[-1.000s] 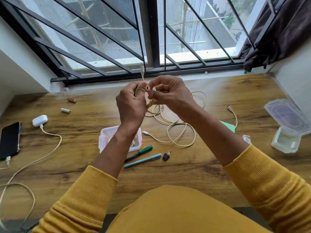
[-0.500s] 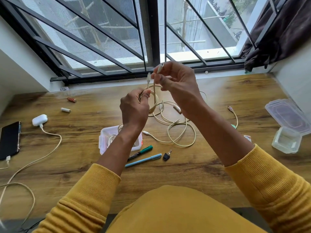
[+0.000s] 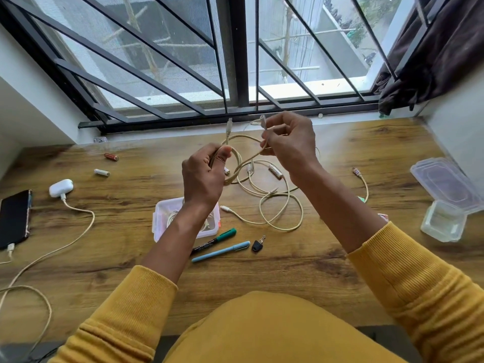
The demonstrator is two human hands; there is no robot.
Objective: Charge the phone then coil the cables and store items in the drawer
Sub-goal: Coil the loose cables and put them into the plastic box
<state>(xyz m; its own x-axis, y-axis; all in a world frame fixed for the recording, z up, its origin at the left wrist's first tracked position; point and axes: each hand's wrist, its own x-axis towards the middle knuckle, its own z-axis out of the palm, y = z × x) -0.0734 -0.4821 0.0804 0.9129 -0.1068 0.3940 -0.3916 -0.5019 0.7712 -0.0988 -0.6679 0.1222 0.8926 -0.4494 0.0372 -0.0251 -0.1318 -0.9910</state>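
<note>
Nearest the viewer, two yellow sleeves (image 3: 408,279) reached forward over the wooden counter (image 3: 301,260). On it lay a light-blue pen (image 3: 221,251), a green-capped marker (image 3: 215,240) and a small black key (image 3: 258,244). Just beyond them stood a clear lidless box (image 3: 160,218) holding a coiled cable, partly hidden by the left forearm. To its right a loose cream cable (image 3: 281,210) sprawled in loops on the counter. At far left the phone (image 3: 13,218) lay face up with a plug in its near end; beside it sat a white charger (image 3: 61,188) with its own cord (image 3: 78,226). At far right were a clear tub (image 3: 444,222) and a lid (image 3: 445,183). Raised above the counter, the left hand (image 3: 203,179) had its fingers clamped on a partly coiled cable (image 3: 239,163), while the right hand (image 3: 290,142) pinched that cable near one plug end, fingers curled together. Farther back lay three small batteries (image 3: 102,172), one red (image 3: 111,156), one (image 3: 275,171) among the loops. Behind stood the barred window (image 3: 235,61) and a dark curtain (image 3: 432,61).
</note>
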